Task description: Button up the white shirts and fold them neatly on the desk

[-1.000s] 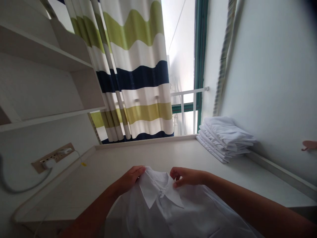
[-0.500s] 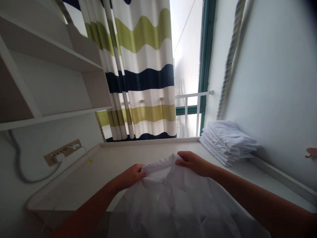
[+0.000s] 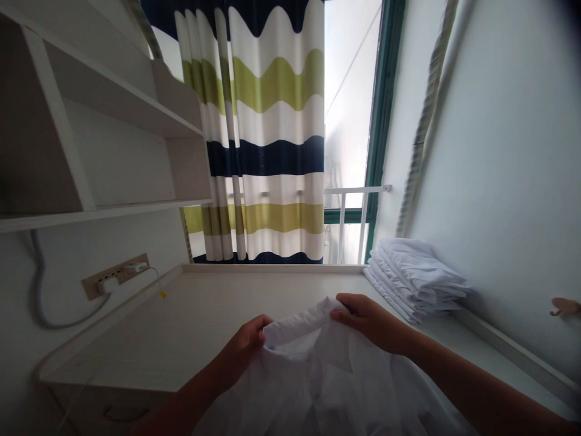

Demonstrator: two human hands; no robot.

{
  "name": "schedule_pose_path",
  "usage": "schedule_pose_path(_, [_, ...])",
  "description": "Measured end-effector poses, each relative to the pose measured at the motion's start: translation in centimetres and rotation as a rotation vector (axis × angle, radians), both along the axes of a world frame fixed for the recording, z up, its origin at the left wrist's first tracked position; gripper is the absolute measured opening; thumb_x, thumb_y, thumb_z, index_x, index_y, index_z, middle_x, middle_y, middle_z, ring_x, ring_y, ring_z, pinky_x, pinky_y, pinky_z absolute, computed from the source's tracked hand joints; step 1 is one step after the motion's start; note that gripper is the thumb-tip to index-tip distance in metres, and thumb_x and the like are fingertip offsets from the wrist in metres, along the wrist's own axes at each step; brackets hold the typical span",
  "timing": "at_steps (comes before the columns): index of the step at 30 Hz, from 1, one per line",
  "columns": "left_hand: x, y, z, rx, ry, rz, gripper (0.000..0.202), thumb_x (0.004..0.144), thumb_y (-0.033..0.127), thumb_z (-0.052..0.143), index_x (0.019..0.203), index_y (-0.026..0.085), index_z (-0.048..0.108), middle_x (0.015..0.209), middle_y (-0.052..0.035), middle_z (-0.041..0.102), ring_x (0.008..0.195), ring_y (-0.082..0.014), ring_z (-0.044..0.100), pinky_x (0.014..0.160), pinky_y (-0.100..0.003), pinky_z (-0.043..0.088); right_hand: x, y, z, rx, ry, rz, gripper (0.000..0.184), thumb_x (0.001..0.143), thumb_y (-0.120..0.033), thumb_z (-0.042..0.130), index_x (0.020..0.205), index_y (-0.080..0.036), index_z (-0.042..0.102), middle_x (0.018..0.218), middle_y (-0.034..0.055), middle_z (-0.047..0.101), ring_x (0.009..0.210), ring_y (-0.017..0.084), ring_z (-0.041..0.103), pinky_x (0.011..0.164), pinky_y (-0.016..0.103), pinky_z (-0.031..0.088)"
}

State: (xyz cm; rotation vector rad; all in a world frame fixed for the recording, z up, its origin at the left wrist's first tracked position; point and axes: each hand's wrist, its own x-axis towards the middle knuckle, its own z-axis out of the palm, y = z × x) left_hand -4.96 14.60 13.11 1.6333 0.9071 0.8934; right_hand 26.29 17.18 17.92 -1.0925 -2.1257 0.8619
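A white collared shirt (image 3: 318, 381) hangs from both my hands over the near edge of a pale desk (image 3: 190, 321). My left hand (image 3: 247, 342) pinches the left end of the collar, fingers closed on the cloth. My right hand (image 3: 370, 320) grips the right end of the collar, fingers wrapped over the fabric. The collar band is stretched between the two hands, and the shirt body drops out of the bottom of the frame.
A stack of folded white garments (image 3: 415, 278) lies at the desk's far right by the wall. A wall socket with a plug and cable (image 3: 115, 278) sits at left. Shelves (image 3: 104, 151) overhang the left side. A striped curtain (image 3: 267, 151) and window are behind.
The shirt was turned so the collar flaps no longer face me. My hands moved apart along the collar and lifted it slightly; my view tilted a bit.
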Motion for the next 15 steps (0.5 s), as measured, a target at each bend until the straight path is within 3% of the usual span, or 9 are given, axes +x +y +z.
schedule_pose_path(3, [0.0, -0.8, -0.3, 0.052, 0.042, 0.037, 0.047, 0.071, 0.050, 0.084, 0.098, 0.018, 0.063, 0.092, -0.0028, 0.065, 0.085, -0.0200, 0.060, 0.075, -0.028, 0.046, 0.4, -0.6, 0.3, -0.003, -0.005, -0.004, 0.036, 0.097, -0.051, 0.055, 0.084, -0.018, 0.057, 0.081, -0.0011, 0.057, 0.073, 0.014, 0.050, 0.063, 0.025, 0.037])
schedule_pose_path(5, [-0.5, -0.5, -0.6, 0.073, 0.032, 0.124, 0.037, 0.078, 0.049, 0.078, 0.084, 0.015, 0.064, 0.078, -0.0002, 0.059, 0.075, -0.0165, 0.056, 0.068, -0.025, 0.042, 0.4, -1.1, 0.5, 0.001, -0.020, -0.002, 0.036, 0.097, -0.051, 0.055, 0.082, -0.018, 0.055, 0.079, -0.0019, 0.054, 0.071, 0.014, 0.047, 0.061, 0.025, 0.035])
schedule_pose_path(8, [-1.5, 0.4, -1.1, 0.117, 0.014, 0.145, 0.043, 0.085, 0.055, 0.067, 0.074, 0.014, 0.062, 0.067, 0.0024, 0.049, 0.065, -0.0130, 0.046, 0.061, -0.024, 0.036, 0.0, -1.7, 0.5, 0.039, -0.040, -0.012, 0.037, 0.097, -0.050, 0.055, 0.077, -0.018, 0.050, 0.074, -0.0032, 0.050, 0.069, 0.013, 0.043, 0.060, 0.025, 0.032])
schedule_pose_path(12, [-1.5, 0.4, -1.2, 0.255, 0.049, 0.316, 0.045, 0.093, 0.059, 0.054, 0.081, 0.016, 0.062, 0.069, 0.0019, 0.049, 0.066, -0.0135, 0.044, 0.060, -0.024, 0.034, -1.0, -1.8, 0.5, 0.101, -0.042, -0.020, 0.037, 0.099, -0.050, 0.052, 0.079, -0.019, 0.050, 0.077, -0.0025, 0.055, 0.070, 0.014, 0.048, 0.061, 0.026, 0.035])
schedule_pose_path(15, [-0.9, -0.4, -1.2, 0.243, 0.040, 0.275, 0.051, 0.085, 0.066, 0.060, 0.104, 0.018, 0.060, 0.079, -0.0003, 0.058, 0.070, -0.0165, 0.051, 0.060, -0.025, 0.038, -1.3, -1.5, 0.6, 0.131, -0.046, -0.040, 0.038, 0.100, -0.053, 0.050, 0.081, -0.020, 0.051, 0.079, -0.0016, 0.058, 0.071, 0.015, 0.052, 0.062, 0.026, 0.037])
